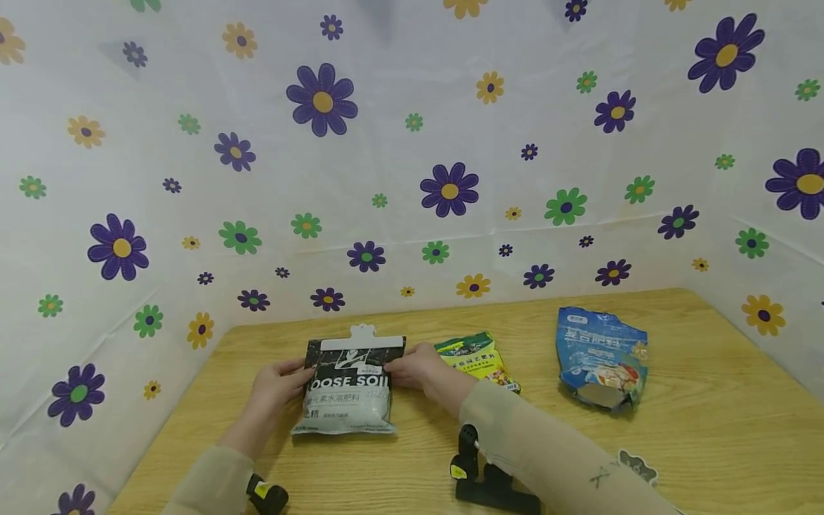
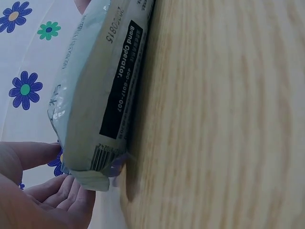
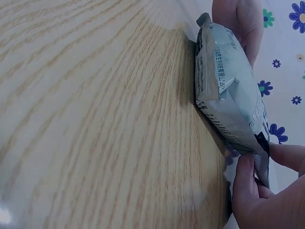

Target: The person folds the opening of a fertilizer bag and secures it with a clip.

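A black-and-silver bag of fertilizer [image 1: 350, 400], printed "LOOSE SOIL", is on the wooden table with a white sealing clip [image 1: 362, 340] across its top. My left hand [image 1: 278, 393] pinches its left edge; in the left wrist view, the thumb [image 2: 40, 155] and curled fingers meet around a corner of the bag [image 2: 95, 119]. On the opposite edge, my right hand [image 1: 421, 368] pinches the bag between thumb and fingers, which also shows in the right wrist view, where the bag's bottom [image 3: 209, 71] is low over the wood.
Behind my right wrist lies a yellow-and-green packet [image 1: 479, 361]. Farther right is a blue packet [image 1: 599, 357] with a torn-looking outline. Beside my right forearm are a black clip-like object [image 1: 496, 493] and a grey cat-shaped piece [image 1: 637, 467]. Flowered cloth [image 1: 386, 157] surrounds the table [image 1: 695, 400].
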Tool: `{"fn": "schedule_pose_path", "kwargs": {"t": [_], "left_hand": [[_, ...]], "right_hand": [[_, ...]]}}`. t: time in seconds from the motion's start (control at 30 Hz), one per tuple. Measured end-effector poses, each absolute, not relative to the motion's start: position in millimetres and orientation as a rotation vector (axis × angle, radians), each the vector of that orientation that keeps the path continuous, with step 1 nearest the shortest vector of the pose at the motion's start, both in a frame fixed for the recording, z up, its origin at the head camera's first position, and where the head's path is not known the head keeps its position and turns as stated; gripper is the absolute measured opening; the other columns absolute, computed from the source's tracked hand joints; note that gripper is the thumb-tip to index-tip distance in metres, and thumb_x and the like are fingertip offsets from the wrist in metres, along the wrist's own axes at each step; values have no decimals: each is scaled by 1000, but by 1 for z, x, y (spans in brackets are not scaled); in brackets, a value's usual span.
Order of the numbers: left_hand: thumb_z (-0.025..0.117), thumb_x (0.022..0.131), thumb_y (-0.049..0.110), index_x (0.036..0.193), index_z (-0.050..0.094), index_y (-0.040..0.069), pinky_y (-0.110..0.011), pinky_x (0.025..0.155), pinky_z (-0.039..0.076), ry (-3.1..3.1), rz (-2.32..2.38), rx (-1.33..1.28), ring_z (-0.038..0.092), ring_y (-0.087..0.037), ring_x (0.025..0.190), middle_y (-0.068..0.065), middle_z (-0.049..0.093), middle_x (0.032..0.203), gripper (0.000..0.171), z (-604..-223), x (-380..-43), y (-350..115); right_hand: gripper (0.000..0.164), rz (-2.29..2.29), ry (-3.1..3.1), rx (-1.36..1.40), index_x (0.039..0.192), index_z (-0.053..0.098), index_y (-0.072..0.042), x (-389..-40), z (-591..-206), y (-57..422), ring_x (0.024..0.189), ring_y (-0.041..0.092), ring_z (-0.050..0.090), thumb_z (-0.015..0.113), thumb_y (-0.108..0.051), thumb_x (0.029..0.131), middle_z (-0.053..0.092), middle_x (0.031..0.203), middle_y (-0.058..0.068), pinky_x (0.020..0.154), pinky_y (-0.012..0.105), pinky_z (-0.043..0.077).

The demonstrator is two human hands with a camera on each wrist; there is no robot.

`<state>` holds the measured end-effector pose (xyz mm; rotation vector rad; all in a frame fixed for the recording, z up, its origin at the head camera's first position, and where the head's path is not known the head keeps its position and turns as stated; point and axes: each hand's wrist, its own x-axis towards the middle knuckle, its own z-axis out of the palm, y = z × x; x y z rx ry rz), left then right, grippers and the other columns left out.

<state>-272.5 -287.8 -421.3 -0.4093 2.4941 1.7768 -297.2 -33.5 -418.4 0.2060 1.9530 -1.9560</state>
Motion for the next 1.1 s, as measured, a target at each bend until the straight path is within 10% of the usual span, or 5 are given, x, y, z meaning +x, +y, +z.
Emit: {"fn": "schedule_pose_path", "kwargs": {"t": [1.1], "left_hand": [[56,110,13,149,47,-18,-25,89,64,2435,1773,-406,68,-3,93,-35,55,150,50,-418,-276,-299]], "right_hand": [[55,-1949,1842,165,144,45,18,-304,-415,-28,106,31,79,71,9,96,69,131,34,101,41,63]]}}
